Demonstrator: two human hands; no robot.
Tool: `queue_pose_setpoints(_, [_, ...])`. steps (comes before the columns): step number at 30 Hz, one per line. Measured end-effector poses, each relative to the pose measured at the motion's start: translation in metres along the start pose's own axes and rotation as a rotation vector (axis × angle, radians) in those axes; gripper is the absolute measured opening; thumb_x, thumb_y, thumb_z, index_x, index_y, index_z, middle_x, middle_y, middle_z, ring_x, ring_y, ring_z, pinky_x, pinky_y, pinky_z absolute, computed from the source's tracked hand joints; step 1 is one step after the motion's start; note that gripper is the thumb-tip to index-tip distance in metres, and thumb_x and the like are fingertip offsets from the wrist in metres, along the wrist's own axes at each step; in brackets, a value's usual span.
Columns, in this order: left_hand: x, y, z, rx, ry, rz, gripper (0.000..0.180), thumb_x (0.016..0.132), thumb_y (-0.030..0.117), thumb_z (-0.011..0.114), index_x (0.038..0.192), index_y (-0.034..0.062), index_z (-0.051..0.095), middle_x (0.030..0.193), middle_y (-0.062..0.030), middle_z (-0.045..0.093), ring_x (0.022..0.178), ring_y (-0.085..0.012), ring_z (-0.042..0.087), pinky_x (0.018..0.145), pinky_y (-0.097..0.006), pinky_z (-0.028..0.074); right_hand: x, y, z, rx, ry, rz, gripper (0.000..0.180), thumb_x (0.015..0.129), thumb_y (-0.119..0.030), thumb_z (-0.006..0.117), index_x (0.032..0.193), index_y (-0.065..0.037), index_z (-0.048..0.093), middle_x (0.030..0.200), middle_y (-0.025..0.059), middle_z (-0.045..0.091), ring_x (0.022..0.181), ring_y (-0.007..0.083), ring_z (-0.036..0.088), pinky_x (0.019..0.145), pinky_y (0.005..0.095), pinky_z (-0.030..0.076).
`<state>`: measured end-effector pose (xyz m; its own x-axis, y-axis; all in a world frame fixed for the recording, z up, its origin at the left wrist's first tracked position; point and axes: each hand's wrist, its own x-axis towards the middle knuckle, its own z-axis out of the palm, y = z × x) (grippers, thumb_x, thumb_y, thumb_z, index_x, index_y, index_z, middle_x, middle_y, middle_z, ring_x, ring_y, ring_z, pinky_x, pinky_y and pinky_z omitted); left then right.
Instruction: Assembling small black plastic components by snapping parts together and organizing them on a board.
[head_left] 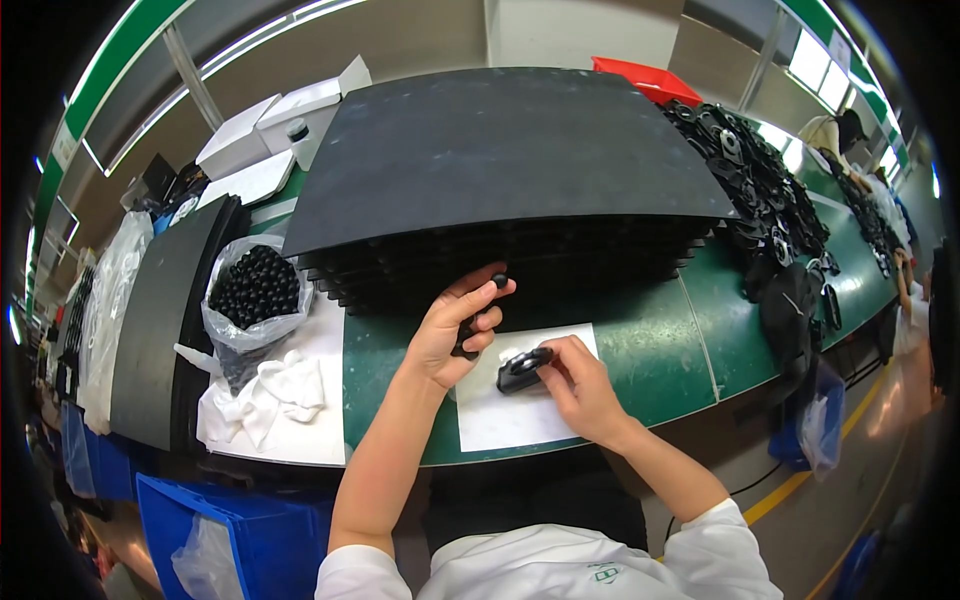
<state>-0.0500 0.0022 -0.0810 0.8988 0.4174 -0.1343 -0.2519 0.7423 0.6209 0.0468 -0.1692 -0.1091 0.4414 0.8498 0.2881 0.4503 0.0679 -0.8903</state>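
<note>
My left hand (455,330) is raised in front of the stack of black sheets. A small black ball (499,281) is pinched between its thumb and fingertips, and more dark pieces sit in the curled palm. Over a white sheet of paper (490,425), my right hand (580,385) is closed on a black plastic part (520,370) with a ring-shaped end. The part is held tilted, just right of the left hand and apart from it. How the right fingers wrap behind it is partly hidden.
A tall stack of black sheets (500,150) fills the table's middle. Left stands a plastic bag of black balls (255,290) beside a white cloth (270,395). Black parts (750,180) are heaped right, near a red tray (645,78). Blue bins (235,540) stand below the green table (650,330).
</note>
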Motion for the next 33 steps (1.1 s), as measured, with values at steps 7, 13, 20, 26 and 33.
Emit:
queue_pose_setpoints(7, [-0.001, 0.0, 0.001, 0.047, 0.042, 0.035, 0.025, 0.081, 0.007, 0.062, 0.105, 0.0064, 0.057, 0.096, -0.0076, 0.057, 0.056, -0.0044, 0.04, 0.039, -0.014, 0.029, 0.001, -0.006, 0.001, -0.101, -0.147, -0.077, 0.016, 0.082, 0.001, 0.055, 0.098, -0.002, 0.052, 0.086, 0.0079, 0.054, 0.075, 0.0198, 0.055, 0.066, 0.0286, 0.045])
queue_pose_setpoints(13, [-0.001, -0.003, -0.002, 0.029, 0.008, -0.008, 0.018, 0.083, 0.014, 0.064, 0.098, 0.0066, 0.058, 0.086, -0.0046, 0.055, 0.055, -0.0043, 0.04, 0.039, -0.014, 0.027, 0.007, 0.012, -0.016, 0.961, -0.139, 0.35, 0.015, 0.091, -0.009, 0.049, 0.105, -0.01, 0.046, 0.101, 0.0053, 0.057, 0.092, 0.0135, 0.054, 0.081, 0.0285, 0.044])
queue_pose_setpoints(20, [-0.007, -0.005, 0.005, 0.137, -0.044, -0.049, 0.023, 0.08, 0.006, 0.064, 0.102, 0.0051, 0.056, 0.092, -0.0067, 0.057, 0.055, -0.0041, 0.04, 0.041, -0.014, 0.028, 0.015, 0.011, -0.031, 1.233, -0.159, 0.394, 0.015, 0.089, -0.004, 0.051, 0.1, -0.013, 0.047, 0.105, 0.0043, 0.056, 0.099, 0.0158, 0.055, 0.087, 0.0295, 0.044])
queue_pose_setpoints(26, [-0.008, -0.006, 0.008, 0.178, -0.091, -0.052, 0.026, 0.081, 0.005, 0.063, 0.106, 0.009, 0.057, 0.096, -0.0063, 0.06, 0.055, -0.004, 0.039, 0.041, -0.014, 0.027, 0.029, 0.007, -0.046, 0.79, -0.084, -0.085, 0.014, 0.083, 0.001, 0.058, 0.089, -0.008, 0.049, 0.11, 0.0137, 0.056, 0.1, 0.0184, 0.056, 0.087, 0.029, 0.046])
queue_pose_setpoints(33, [-0.007, -0.006, 0.008, 0.179, -0.073, -0.066, 0.023, 0.086, 0.016, 0.059, 0.107, 0.0064, 0.057, 0.093, -0.0044, 0.058, 0.057, -0.004, 0.042, 0.04, -0.013, 0.027, 0.035, -0.013, -0.059, -0.413, 0.004, -0.908, 0.015, 0.06, 0.003, 0.063, 0.07, -0.006, 0.056, 0.097, 0.0058, 0.064, 0.092, 0.0247, 0.057, 0.073, 0.0311, 0.051])
